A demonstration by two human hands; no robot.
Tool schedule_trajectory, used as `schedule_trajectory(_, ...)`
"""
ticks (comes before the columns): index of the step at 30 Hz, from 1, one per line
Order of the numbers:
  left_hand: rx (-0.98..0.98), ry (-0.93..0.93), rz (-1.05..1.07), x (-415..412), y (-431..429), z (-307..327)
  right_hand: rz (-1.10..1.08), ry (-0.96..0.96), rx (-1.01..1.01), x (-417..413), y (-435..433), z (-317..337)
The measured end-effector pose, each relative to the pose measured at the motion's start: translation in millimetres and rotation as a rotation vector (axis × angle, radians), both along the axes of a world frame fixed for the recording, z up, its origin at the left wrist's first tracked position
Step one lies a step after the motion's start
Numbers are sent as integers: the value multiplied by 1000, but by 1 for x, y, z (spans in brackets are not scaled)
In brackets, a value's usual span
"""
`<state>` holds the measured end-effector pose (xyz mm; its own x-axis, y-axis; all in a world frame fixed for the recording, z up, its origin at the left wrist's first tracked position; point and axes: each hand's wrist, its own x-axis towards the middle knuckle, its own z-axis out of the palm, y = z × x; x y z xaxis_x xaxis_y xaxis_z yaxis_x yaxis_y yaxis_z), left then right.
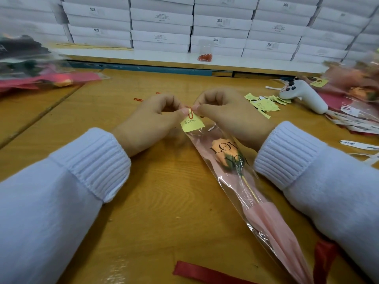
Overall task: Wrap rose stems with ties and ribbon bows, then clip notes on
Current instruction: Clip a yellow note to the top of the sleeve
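**Yellow note pinned at the mouth of a rose sleeve**

At table centre, a small yellow note (192, 124) with handwriting, held by a red paper clip (190, 113) to the top edge of a clear sleeve (207, 138). Pinched at the clip from both sides: left hand (151, 117) with thumb and forefinger closed on it, remaining fingers curled; right hand (225, 113) the same, fingertips meeting the left's just above the note. White ribbed cuffs on both wrists.

Inside the sleeve, a peach rose (222, 152) behind black printed lettering, head towards the hands, stem running down and right into pink tissue paper (272, 226). Lying flat and diagonal on the wooden table (164, 191), from the centre to the lower right corner, passing under the right forearm.

Near the bottom edge, a flat length of red ribbon (205, 273); another red piece (325, 261) just beside the sleeve's narrow end.

Further out: a loose red clip (138, 99) left of the hands; a scatter of yellow notes (264, 103) to the right, next to a white handheld device (303, 95). White paper strips (356, 145) and blurred wrapped flowers (356, 83) at far right, more wrapped flowers (41, 78) at far left. On the white ledge behind, a small bag of red clips (205, 57), backed by stacked white boxes (162, 19).
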<state>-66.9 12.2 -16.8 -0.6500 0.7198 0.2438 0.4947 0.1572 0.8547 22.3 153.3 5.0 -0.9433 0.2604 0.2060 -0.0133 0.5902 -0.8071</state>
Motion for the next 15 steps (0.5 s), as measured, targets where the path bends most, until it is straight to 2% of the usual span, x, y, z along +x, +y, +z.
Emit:
schedule_trajectory(9, 24, 3, -4, -2, 0, -1, 26, 18, 19, -1, -1, -1)
schedule_trajectory(15, 8, 111, 11, -1, 1, -1, 20, 37, 4, -1, -1, -1)
